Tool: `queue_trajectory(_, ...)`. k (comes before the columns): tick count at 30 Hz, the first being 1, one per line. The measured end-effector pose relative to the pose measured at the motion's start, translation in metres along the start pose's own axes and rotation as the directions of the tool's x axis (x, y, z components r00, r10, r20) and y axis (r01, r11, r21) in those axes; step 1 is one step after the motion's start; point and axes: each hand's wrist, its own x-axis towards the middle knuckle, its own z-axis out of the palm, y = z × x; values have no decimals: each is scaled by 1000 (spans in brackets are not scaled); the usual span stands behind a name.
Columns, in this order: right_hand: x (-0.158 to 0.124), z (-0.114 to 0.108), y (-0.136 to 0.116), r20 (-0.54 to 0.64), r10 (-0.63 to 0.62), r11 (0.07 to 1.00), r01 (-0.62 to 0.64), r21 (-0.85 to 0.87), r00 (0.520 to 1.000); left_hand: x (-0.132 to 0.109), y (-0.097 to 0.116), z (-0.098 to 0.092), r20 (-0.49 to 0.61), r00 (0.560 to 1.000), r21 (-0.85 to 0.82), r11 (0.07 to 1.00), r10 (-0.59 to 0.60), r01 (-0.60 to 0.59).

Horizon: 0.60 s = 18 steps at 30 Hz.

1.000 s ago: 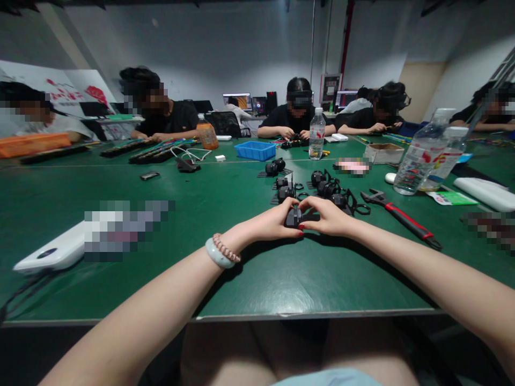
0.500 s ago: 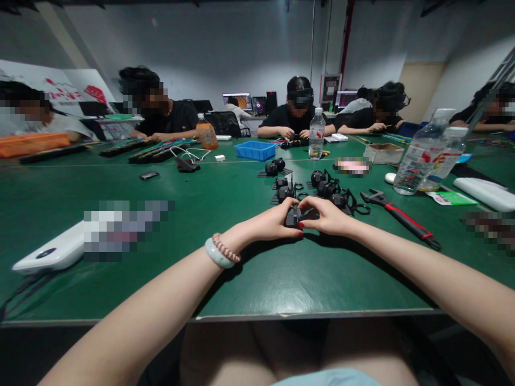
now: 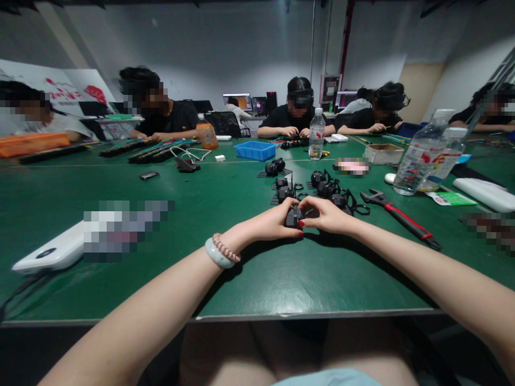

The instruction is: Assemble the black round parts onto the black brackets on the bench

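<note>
Between my two hands is a small black plastic part, held just above or on the green table; I cannot tell which. My left hand is closed round its left side, thumb below and fingers above. From the right, my right hand pinches the same part with thumb and fingertips. Its far side is hidden by my fingers. Just beyond my hands lie several similar black parts with rings and flat slotted plates, among them one black part farther back and another black part near my right knuckles.
An adjustable wrench with a red and black handle lies to the right. Water bottles stand behind it. A blue tray sits toward the back. At left is a white device with a cord. Several co-workers sit around the table.
</note>
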Motion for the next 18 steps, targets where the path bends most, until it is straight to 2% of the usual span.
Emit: queue_trajectory(18,1,1,2,9,29,998,-30,55,1000,1,-2,1,-2,1000,-15,1000,-1,1)
